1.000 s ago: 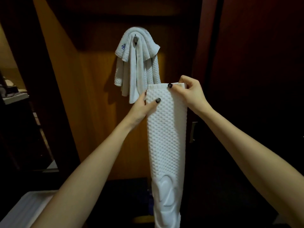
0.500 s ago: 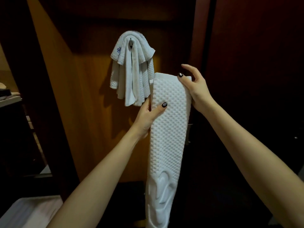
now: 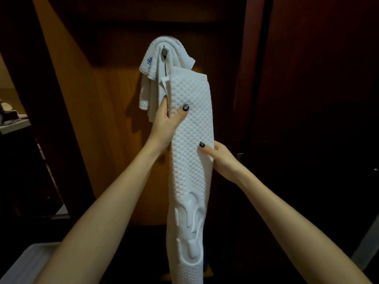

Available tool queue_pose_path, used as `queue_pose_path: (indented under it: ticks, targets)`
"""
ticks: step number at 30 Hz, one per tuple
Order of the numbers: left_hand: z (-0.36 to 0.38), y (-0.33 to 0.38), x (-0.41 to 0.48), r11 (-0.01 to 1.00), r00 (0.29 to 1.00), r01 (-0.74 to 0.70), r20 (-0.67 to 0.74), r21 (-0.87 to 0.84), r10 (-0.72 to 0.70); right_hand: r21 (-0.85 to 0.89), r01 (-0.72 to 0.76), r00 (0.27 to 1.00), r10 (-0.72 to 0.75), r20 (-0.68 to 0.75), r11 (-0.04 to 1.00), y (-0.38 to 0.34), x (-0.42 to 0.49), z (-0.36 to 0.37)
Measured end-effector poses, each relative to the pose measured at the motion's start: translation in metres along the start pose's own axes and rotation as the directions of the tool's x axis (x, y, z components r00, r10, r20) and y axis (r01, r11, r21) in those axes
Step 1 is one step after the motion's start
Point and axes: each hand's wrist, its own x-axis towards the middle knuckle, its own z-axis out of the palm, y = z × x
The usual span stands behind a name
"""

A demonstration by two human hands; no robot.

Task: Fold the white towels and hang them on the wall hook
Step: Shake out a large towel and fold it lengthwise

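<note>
Dim wood panel backdrop; 1 folded waffle towel held up, hanging long.
Near: right hand pinches its right edge, left hand its left edge higher; likely light, limp, grippy, so hold mid-length to drape. Beyond: hung towel on hook.

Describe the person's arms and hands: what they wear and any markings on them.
Both forearms are bare, with no sleeves, watch or bracelets in view. The left hand and right hand show no rings. The left thumbnail is painted black with a pale speckled pattern, and the right thumbnail is also dark. The other nails are hidden.
</note>
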Motion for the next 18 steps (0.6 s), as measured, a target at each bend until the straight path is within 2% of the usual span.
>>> queue_pose_path:
  ticks: [3,5,8,11,13,15,18]
  targets:
    - [-0.017,0.007,0.01,0.981,0.996,-0.081,-0.009,0.178,0.084,0.031,0.065,0.998,-0.066,0.008,0.997,-0.002,0.001,0.01]
    - [-0.028,0.009,0.021,0.934,0.991,-0.119,-0.018,0.338,0.133,0.058,0.135,0.991,-0.135,0.002,0.989,-0.009,0.002,0.015]
    - [-0.034,0.006,0.037,0.891,0.994,-0.066,-0.047,0.45,0.097,0.045,0.202,0.979,-0.202,-0.004,0.978,-0.019,0.004,0.025]
    - [-0.039,-0.002,0.048,0.922,0.993,0.104,-0.092,0.374,-0.075,-0.023,0.204,0.964,-0.205,-0.17,0.979,-0.026,0.005,0.029]
    - [-0.04,-0.01,0.043,0.963,0.987,0.158,-0.04,0.22,-0.153,-0.057,0.193,0.943,-0.201,-0.265,0.98,-0.027,0.004,0.027]
    - [-0.032,-0.019,0.023,0.973,0.972,0.231,0.047,0.024,-0.232,-0.065,0.238,0.924,-0.247,-0.292,0.969,-0.028,0.003,0.021]
    - [-0.013,-0.047,-0.022,0.939,0.941,0.337,0.071,-0.071,-0.332,-0.039,0.334,0.909,-0.333,-0.251,0.942,-0.036,0.003,0.01]
